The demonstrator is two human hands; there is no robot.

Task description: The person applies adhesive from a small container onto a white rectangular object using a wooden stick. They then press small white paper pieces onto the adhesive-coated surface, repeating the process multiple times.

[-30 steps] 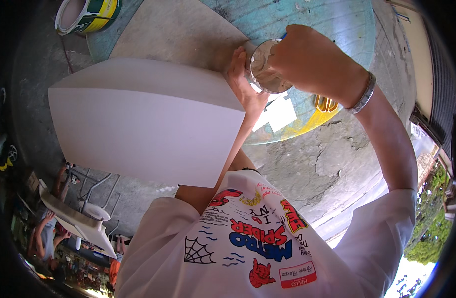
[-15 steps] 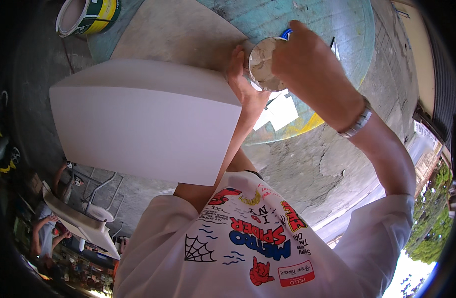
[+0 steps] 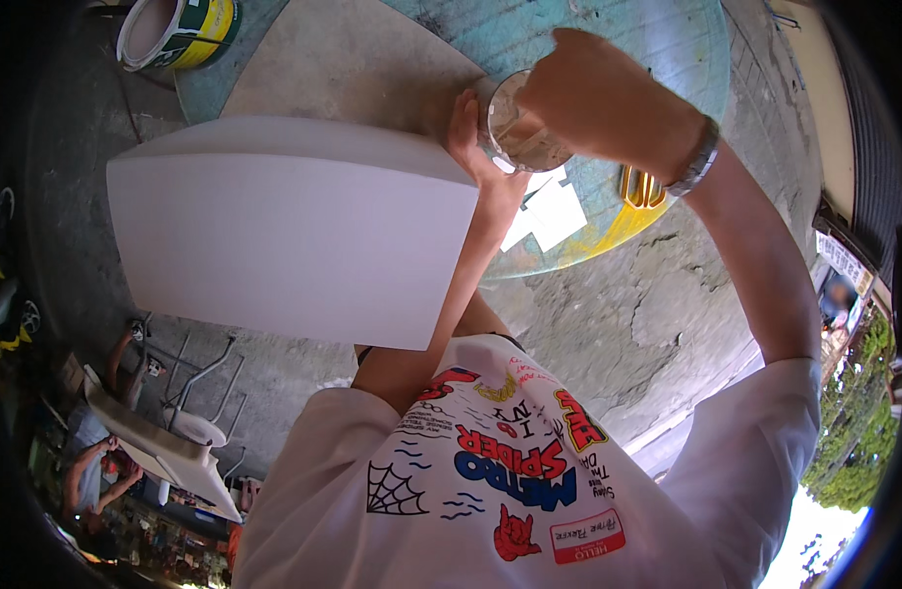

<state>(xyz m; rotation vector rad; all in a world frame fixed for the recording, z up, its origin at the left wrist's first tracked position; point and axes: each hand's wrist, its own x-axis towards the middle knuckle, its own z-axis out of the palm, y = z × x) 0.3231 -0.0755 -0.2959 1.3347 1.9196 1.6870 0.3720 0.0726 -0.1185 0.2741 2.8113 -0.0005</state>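
My left hand point(image 3: 467, 137) is wrapped round the side of a small round can point(image 3: 484, 96) and tilts it toward me. Inside the can is pale beige paste point(image 3: 537, 149), streaked and uneven. Over the can's mouth my right hand point(image 3: 588, 93) is closed, fingers bent down into it. What it grips is hidden behind the hand now; a bit of blue showed beside the fingers earlier. A large white box-shaped piece point(image 3: 284, 245) with a slightly bowed top edge stands just left of my left forearm.
Beneath the can is a round, worn turquoise table point(image 3: 682, 59) with a greyish-brown board point(image 3: 343, 59) on it. White paper pieces point(image 3: 554, 216) and a yellow looped object point(image 3: 643, 187) lie near its edge. A green-yellow bucket point(image 3: 203, 34) stands far left. Another person point(image 3: 87, 471) is at lower left.
My right hand has shifted left and down over the can, covering more of its mouth. The paste surface looks more stirred, and the yellow looped object has come into sight.
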